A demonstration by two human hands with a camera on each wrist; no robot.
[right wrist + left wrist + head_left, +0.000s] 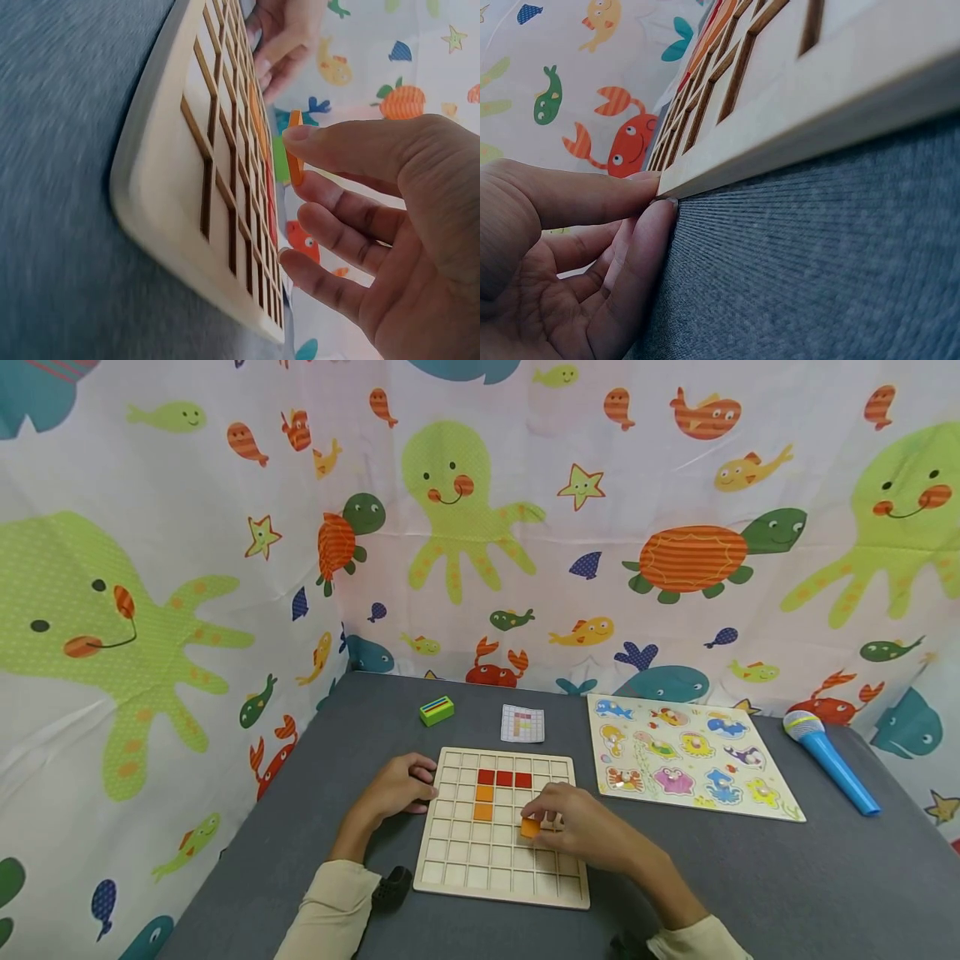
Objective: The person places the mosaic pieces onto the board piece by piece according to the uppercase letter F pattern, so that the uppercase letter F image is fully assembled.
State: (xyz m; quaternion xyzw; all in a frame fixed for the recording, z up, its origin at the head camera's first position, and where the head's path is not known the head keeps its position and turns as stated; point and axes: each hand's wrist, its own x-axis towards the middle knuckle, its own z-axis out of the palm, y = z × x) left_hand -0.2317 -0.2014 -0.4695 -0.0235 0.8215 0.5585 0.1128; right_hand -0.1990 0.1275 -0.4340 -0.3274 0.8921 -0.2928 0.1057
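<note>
A wooden grid board [504,881] lies flat on the table. Three red tiles [505,778] form a row in it, with two orange tiles [483,802] in a column under the left one. My right hand [588,827] pinches another orange tile [295,146] between thumb and finger. The right wrist view shows that tile tilted on edge, apart from the board's surface. At the board's left edge, my left hand [396,787] holds the rim with thumb and fingertips [667,214]; the far fingers are partly hidden.
Behind the board are a small green block with coloured stripes [437,711] and a card with a coloured grid pattern [522,724]. A sea-animal puzzle board [693,760] lies to the right, beside a blue toy microphone [836,764]. A printed curtain [480,527] surrounds the table.
</note>
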